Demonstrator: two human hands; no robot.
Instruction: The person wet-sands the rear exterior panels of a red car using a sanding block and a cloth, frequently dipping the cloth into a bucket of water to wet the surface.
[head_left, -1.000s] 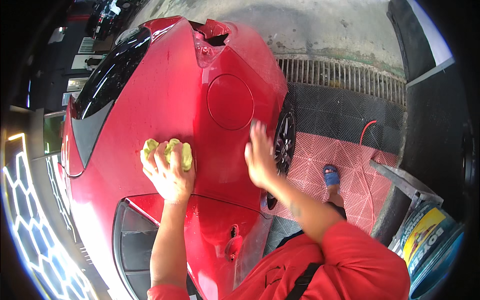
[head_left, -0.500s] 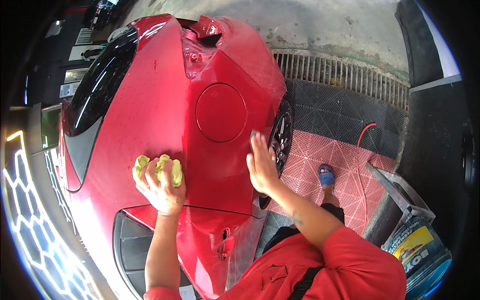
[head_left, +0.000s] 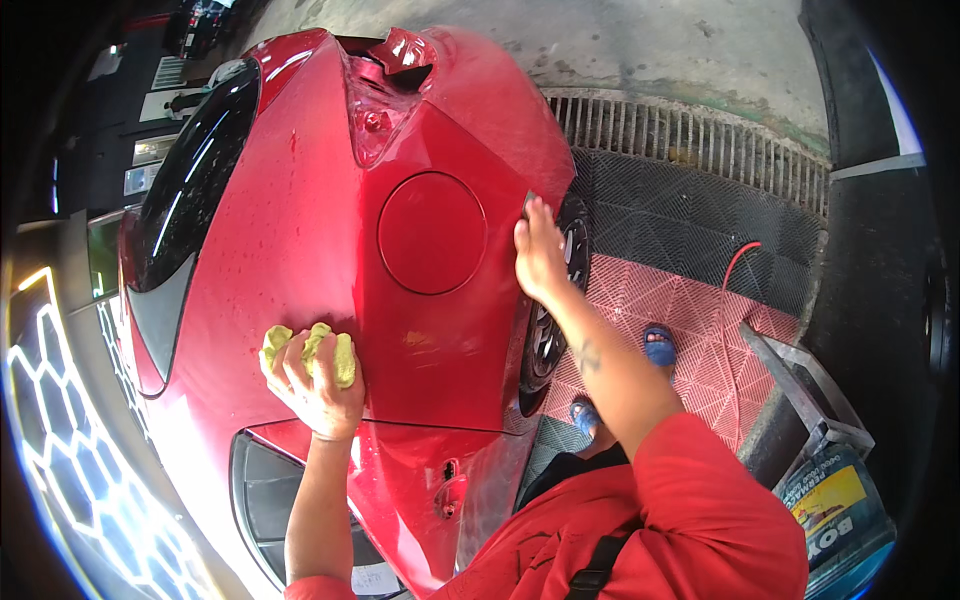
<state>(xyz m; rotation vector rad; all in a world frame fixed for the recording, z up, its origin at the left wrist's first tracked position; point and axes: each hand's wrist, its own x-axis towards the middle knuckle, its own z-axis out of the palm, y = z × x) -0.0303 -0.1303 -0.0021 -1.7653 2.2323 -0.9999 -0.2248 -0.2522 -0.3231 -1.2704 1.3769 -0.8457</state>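
A crumpled yellow-green cloth [head_left: 343, 362] is bunched under my left hand [head_left: 325, 395], which presses it to the red car body [head_left: 430, 345] left of the fuel flap. The round fuel flap [head_left: 432, 232] is closed. My right hand [head_left: 541, 250] lies along the panel edge above the wheel arch, right of the flap, fingers straight and together. Beneath its fingertips shows the edge of a small dark pad [head_left: 528, 203]; the hand covers most of it. Pale scuffs mark the panel below the flap.
Beside the car is the rear wheel [head_left: 545, 335]. A metal step stand [head_left: 805, 385] and a blue-green bucket [head_left: 840, 520] stand at the right. A red hose [head_left: 725, 330] crosses the floor tiles; a drain grate [head_left: 690, 140] runs behind. The tail-light recess [head_left: 375, 120] is bare.
My right hand has slid up and away along the panel edge with the dark pad. My left hand remains on the cloth. Both blue sandals now show.
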